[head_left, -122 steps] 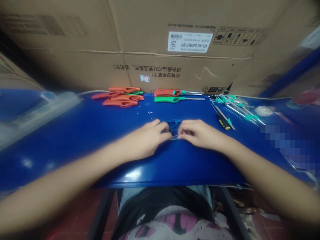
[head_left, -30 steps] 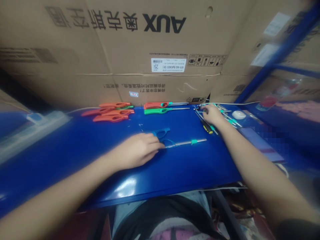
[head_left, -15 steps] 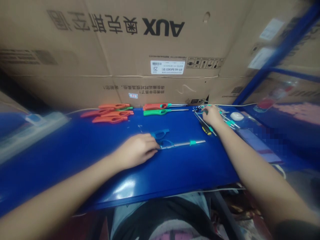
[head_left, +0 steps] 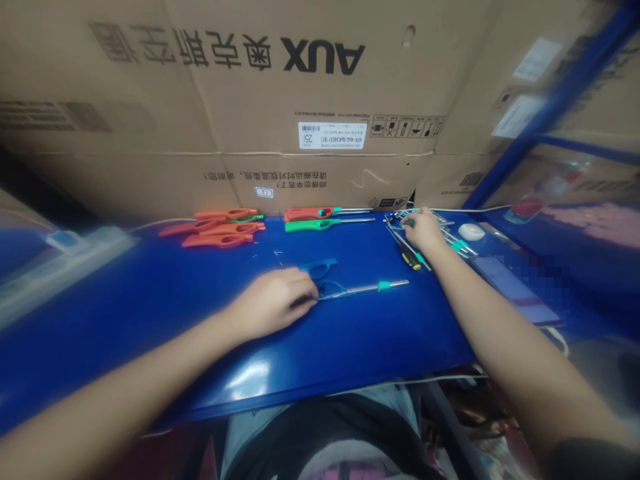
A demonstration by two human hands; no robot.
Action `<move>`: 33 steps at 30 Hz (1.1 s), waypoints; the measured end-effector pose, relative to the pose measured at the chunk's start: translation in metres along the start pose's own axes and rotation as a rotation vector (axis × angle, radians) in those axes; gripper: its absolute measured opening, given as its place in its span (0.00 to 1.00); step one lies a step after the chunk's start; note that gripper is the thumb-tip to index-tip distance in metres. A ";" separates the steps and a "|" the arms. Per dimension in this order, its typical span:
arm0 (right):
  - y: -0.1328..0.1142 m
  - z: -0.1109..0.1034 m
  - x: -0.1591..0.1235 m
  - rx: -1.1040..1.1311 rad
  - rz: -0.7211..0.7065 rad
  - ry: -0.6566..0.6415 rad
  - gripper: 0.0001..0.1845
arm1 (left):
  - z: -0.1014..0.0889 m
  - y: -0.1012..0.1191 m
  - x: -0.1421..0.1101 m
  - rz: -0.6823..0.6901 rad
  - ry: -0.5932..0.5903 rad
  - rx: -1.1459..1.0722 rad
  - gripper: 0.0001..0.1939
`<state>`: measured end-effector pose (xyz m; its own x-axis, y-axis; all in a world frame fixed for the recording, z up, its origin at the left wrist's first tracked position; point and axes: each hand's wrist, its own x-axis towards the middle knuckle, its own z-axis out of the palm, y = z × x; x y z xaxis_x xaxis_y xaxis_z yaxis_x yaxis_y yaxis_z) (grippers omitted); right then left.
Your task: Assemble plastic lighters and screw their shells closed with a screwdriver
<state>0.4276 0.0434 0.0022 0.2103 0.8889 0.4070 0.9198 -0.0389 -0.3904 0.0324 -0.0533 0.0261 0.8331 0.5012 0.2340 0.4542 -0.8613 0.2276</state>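
My left hand is closed round the handle end of a blue lighter casing, low over the blue table. A metal tube with a green collar extends from that casing to the right. Just behind it lies another blue casing piece. At the back right, my right hand has its fingers bent down and together among small metal parts and rods with green pieces. What its fingertips pinch, if anything, is too small to make out. A black and yellow screwdriver lies just below that hand.
Orange lighter casings are piled at the back left. A red lighter and a green lighter lie behind my left hand. A white oval object, a phone-like slab and a bottle are rightward. Cardboard walls the back.
The whole view has shifted very slightly. Both hands keep nearly the same places, my left on the blue casing and my right among the small parts.
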 end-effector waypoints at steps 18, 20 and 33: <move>-0.076 -0.017 -0.031 0.754 0.064 -0.399 0.07 | 0.004 0.001 0.000 -0.025 0.025 -0.042 0.04; -0.089 -0.017 -0.042 0.853 0.117 -0.589 0.04 | 0.003 0.001 0.000 -0.020 0.033 -0.046 0.05; -0.108 -0.021 -0.064 0.341 -0.221 -0.716 0.04 | 0.000 0.001 0.000 0.062 0.004 -0.044 0.10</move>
<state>0.3224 -0.0189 0.0358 -0.3323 0.9400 -0.0768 0.7399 0.2094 -0.6392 0.0332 -0.0546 0.0260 0.8579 0.4474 0.2527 0.3873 -0.8862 0.2541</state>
